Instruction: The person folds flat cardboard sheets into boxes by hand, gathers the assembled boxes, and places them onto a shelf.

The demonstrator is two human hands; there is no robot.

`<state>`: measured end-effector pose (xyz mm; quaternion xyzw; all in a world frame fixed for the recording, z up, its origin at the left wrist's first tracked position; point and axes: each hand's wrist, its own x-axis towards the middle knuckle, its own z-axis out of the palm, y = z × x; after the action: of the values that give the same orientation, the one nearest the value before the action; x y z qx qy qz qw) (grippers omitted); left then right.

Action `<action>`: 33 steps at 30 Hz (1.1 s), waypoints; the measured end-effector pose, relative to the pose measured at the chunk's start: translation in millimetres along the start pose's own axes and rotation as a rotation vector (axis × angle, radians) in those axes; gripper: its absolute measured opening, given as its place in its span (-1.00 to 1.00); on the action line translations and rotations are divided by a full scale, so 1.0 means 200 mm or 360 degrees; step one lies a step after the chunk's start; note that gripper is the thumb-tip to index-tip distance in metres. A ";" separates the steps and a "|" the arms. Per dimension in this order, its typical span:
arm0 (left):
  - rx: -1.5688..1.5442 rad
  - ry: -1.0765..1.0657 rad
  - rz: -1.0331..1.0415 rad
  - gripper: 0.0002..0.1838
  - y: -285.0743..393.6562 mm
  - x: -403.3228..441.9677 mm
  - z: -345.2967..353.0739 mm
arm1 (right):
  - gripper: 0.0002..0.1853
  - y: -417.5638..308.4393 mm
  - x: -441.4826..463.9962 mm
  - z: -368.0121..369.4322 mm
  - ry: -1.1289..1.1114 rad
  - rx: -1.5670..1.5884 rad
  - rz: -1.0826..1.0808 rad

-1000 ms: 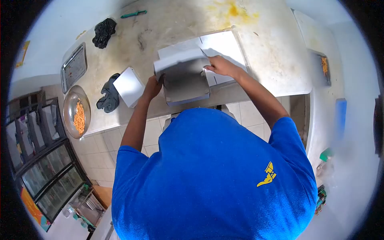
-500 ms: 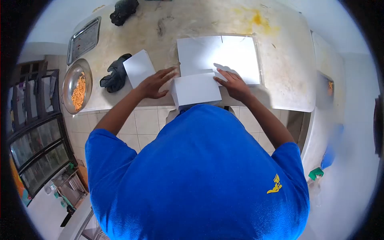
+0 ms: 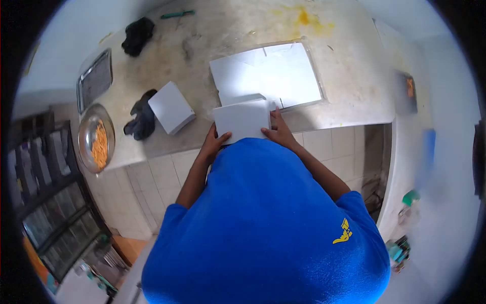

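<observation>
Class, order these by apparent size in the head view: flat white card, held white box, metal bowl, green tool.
Flat white card
Held white box and metal bowl: too alike to rank
Green tool

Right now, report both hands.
Left hand: holding the white rectangular cardboard box by its left side.
Right hand: holding that box by its right side.
</observation>
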<state>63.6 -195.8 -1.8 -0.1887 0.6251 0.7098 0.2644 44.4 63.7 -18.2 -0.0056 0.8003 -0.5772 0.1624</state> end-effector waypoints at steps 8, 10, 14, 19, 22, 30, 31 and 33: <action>-0.0265 -0.0525 0.0187 -0.39 0.12 0.12 0.02 | -0.29 -0.46 0.02 -0.15 -0.0353 0.1443 0.0163; -0.0481 -0.0637 0.0008 -0.37 0.19 0.16 0.09 | -0.30 -0.46 0.04 -0.17 -0.0343 0.1610 -0.0005; 0.0099 -0.0562 -0.0024 -0.29 0.26 0.33 0.21 | -0.32 -0.42 0.07 -0.20 -0.0268 0.1404 -0.0289; 0.0218 -0.0631 0.0430 -0.17 0.56 0.12 0.48 | -0.18 -0.43 0.06 -0.17 0.0236 0.0656 -0.0179; 0.0546 -0.0780 0.0719 -0.06 0.62 0.04 0.52 | -0.23 -0.43 0.01 -0.16 0.0356 0.0140 -0.0255; 0.0713 -0.0722 0.0457 0.19 0.62 0.01 0.59 | -0.28 -0.40 -0.03 -0.21 0.0247 -0.0026 -0.0407; 0.0824 -0.0731 0.0506 0.18 0.62 -0.01 0.60 | -0.29 -0.39 -0.02 -0.19 0.0282 -0.0035 -0.0429; 0.1246 -0.0600 0.0825 0.11 0.57 0.02 0.59 | -0.30 -0.39 -0.01 -0.17 0.0331 -0.0022 -0.0460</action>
<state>-1.9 -87.4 103.5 0.2174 0.8119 0.4863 0.2387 22.5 70.0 64.1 -0.0619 0.8076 -0.5864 -0.0059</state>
